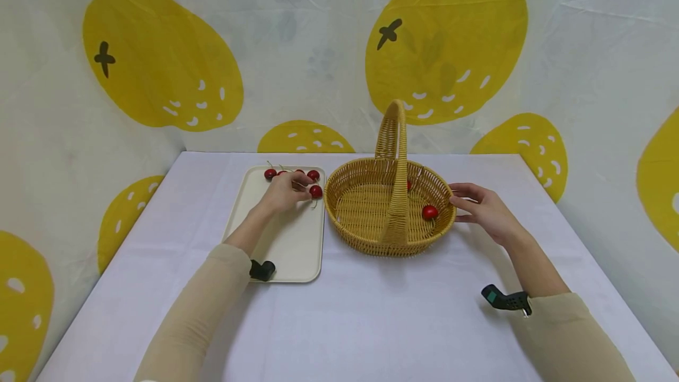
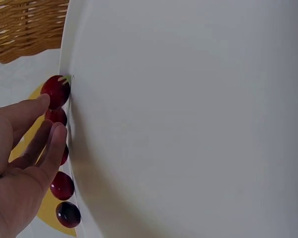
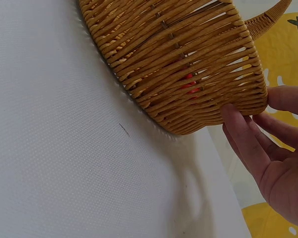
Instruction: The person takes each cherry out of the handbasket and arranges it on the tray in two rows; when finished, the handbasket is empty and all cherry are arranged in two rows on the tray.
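Over the far right corner of the cream tray (image 1: 294, 252), my left hand (image 1: 284, 192) reaches toward a red cherry (image 1: 316, 191) with a stem. The cherry sits at its fingertips, which are parted; in the left wrist view one fingertip overlaps the same cherry (image 2: 55, 89). Several more cherries (image 2: 62, 186) line the tray's far edge, partly hidden by the fingers. My right hand (image 1: 488, 212) is at the right end of a woven basket (image 1: 355, 193). Its spread, fairly straight fingers (image 3: 246, 139) touch the basket's outer wall and rim. One cherry (image 1: 430, 212) lies inside the basket; another is partly behind the handle.
The basket's tall arched handle (image 1: 399, 181) rises over its middle. Tray and basket stand side by side on a white cloth-covered table (image 1: 382, 323). A white curtain (image 1: 318, 40) with yellow fruit prints hangs behind. Each wrist wears a small black camera (image 1: 506, 300).
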Demonstrator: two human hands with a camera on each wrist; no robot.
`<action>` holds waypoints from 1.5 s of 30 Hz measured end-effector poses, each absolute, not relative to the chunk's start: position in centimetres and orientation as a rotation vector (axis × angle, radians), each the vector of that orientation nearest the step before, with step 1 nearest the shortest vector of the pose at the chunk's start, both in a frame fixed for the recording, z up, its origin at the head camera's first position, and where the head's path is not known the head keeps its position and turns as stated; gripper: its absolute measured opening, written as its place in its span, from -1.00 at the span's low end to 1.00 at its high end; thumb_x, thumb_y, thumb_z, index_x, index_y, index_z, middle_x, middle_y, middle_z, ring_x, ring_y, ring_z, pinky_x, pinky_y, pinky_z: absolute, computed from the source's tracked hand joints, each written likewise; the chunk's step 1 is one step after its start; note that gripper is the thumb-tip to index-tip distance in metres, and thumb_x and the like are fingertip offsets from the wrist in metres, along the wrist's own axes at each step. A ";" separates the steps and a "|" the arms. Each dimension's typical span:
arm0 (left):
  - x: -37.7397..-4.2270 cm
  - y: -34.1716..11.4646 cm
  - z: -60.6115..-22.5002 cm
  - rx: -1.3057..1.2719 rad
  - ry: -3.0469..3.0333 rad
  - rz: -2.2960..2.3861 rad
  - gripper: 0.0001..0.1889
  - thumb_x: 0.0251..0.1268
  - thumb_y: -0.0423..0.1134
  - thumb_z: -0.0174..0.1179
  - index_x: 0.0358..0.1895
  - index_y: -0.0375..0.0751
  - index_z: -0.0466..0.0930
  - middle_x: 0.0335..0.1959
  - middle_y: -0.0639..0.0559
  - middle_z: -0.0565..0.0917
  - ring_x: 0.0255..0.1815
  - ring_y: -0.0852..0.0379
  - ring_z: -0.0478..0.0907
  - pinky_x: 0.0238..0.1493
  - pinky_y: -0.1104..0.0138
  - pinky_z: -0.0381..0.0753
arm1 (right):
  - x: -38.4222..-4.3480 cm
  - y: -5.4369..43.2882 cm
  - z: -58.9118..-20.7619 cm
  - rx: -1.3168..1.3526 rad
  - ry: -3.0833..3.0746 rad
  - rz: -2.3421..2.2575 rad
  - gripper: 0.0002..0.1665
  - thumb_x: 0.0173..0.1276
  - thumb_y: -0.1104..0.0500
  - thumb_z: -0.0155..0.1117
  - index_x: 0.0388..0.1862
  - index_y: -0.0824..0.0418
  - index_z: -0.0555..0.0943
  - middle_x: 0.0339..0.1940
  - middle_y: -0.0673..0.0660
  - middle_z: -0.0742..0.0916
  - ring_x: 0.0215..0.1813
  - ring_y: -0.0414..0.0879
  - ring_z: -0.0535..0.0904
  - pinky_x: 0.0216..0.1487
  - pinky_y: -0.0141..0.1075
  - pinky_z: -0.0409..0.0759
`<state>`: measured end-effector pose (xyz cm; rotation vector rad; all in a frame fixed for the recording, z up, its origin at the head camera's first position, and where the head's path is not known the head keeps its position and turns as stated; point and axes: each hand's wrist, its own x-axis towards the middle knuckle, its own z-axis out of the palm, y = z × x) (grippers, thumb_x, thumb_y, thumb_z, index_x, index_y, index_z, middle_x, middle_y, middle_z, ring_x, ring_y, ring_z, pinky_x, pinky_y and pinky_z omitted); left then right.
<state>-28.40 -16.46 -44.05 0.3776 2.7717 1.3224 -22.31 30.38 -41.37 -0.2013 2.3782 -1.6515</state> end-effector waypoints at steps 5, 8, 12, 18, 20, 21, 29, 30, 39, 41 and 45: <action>-28.4 -16.7 -43.3 0.372 2.772 1.376 -0.69 0.26 -0.45 0.41 0.07 -0.38 0.68 -0.03 -0.23 0.72 0.01 -0.10 0.64 0.12 0.14 0.57 | -22.3 30.4 -41.4 -0.210 2.387 -1.640 -0.26 0.63 0.02 0.15 0.56 0.41 0.22 0.43 0.44 0.41 0.07 -0.28 0.58 0.01 -0.26 0.69; -28.7 -16.5 -42.7 0.398 2.782 1.410 -0.69 0.28 -0.44 0.40 0.07 -0.40 0.68 -0.04 -0.27 0.71 -0.02 -0.11 0.61 0.10 0.13 0.56 | -22.4 30.4 -41.4 -0.211 2.388 -1.636 -0.26 0.63 0.01 0.15 0.56 0.40 0.22 0.43 0.44 0.42 0.07 -0.27 0.57 0.01 -0.26 0.69; -28.9 -15.8 -41.6 0.432 2.773 1.449 -0.68 0.29 -0.40 0.41 0.08 -0.39 0.68 -0.04 -0.25 0.72 -0.06 -0.08 0.65 0.04 0.13 0.59 | -22.4 30.4 -41.4 -0.209 2.389 -1.635 -0.26 0.63 0.01 0.15 0.57 0.40 0.22 0.43 0.44 0.42 0.08 -0.26 0.58 0.01 -0.25 0.69; -29.0 -14.2 -40.1 0.496 2.744 1.476 -0.72 0.34 -0.35 0.38 0.07 -0.31 0.67 0.03 -0.19 0.70 -0.01 -0.05 0.67 -0.02 0.16 0.66 | -22.4 30.4 -41.4 -0.212 2.387 -1.634 -0.25 0.63 0.01 0.14 0.57 0.40 0.21 0.42 0.43 0.42 0.08 -0.25 0.58 0.01 -0.25 0.69; -29.1 -13.5 -39.8 0.521 2.749 1.467 -0.75 0.35 -0.33 0.38 0.05 -0.26 0.68 0.03 -0.16 0.70 0.00 -0.03 0.66 -0.04 0.19 0.67 | -22.4 30.4 -41.4 -0.211 2.387 -1.635 -0.26 0.63 0.01 0.14 0.57 0.40 0.21 0.42 0.43 0.42 0.08 -0.26 0.58 0.01 -0.25 0.69; -29.2 -13.1 -39.7 0.535 2.749 1.467 -0.75 0.35 -0.33 0.38 0.05 -0.25 0.69 0.02 -0.13 0.70 0.00 -0.02 0.66 -0.04 0.19 0.67 | -22.4 30.4 -41.4 -0.210 2.388 -1.634 -0.26 0.63 0.01 0.14 0.57 0.40 0.21 0.42 0.43 0.42 0.07 -0.26 0.58 0.01 -0.26 0.69; -29.5 -9.8 -38.6 0.722 2.722 1.408 -0.74 0.35 -0.38 0.37 0.06 -0.32 0.69 -0.01 -0.12 0.71 -0.02 -0.01 0.65 0.03 0.21 0.63 | -22.4 30.4 -41.4 -0.205 2.382 -1.640 -0.27 0.63 0.02 0.14 0.56 0.40 0.22 0.42 0.43 0.42 0.06 -0.28 0.58 0.01 -0.26 0.69; -29.5 -9.4 -38.5 0.736 2.716 1.401 -0.74 0.34 -0.38 0.38 0.06 -0.33 0.69 -0.01 -0.13 0.71 -0.03 -0.01 0.65 0.02 0.22 0.63 | -22.4 30.5 -41.4 -0.204 2.382 -1.639 -0.26 0.63 0.01 0.14 0.57 0.40 0.22 0.42 0.43 0.42 0.06 -0.28 0.58 0.01 -0.26 0.69; -29.6 -5.9 -38.2 0.838 2.713 1.187 -0.73 0.35 -0.30 0.40 0.07 -0.26 0.70 0.00 -0.05 0.70 -0.02 0.06 0.60 0.03 0.28 0.56 | -22.4 30.5 -41.4 -0.207 2.376 -1.637 -0.25 0.64 0.00 0.13 0.58 0.39 0.20 0.44 0.42 0.41 0.10 -0.25 0.57 0.02 -0.26 0.68; -29.7 -5.2 -38.2 0.837 2.697 1.159 -0.73 0.36 -0.30 0.40 0.07 -0.24 0.70 -0.02 -0.04 0.70 -0.05 0.07 0.61 0.00 0.28 0.57 | -22.4 30.5 -41.5 -0.207 2.373 -1.642 -0.26 0.64 0.01 0.13 0.58 0.38 0.20 0.45 0.42 0.40 0.10 -0.25 0.57 0.02 -0.26 0.68; -29.9 -3.8 -38.5 0.836 2.675 1.111 -0.71 0.38 -0.28 0.39 0.10 -0.24 0.69 -0.06 -0.03 0.70 -0.09 0.08 0.61 -0.03 0.29 0.57 | -22.5 30.6 -41.6 -0.206 2.371 -1.646 -0.27 0.64 0.02 0.13 0.58 0.38 0.20 0.44 0.42 0.41 0.09 -0.28 0.58 0.02 -0.26 0.68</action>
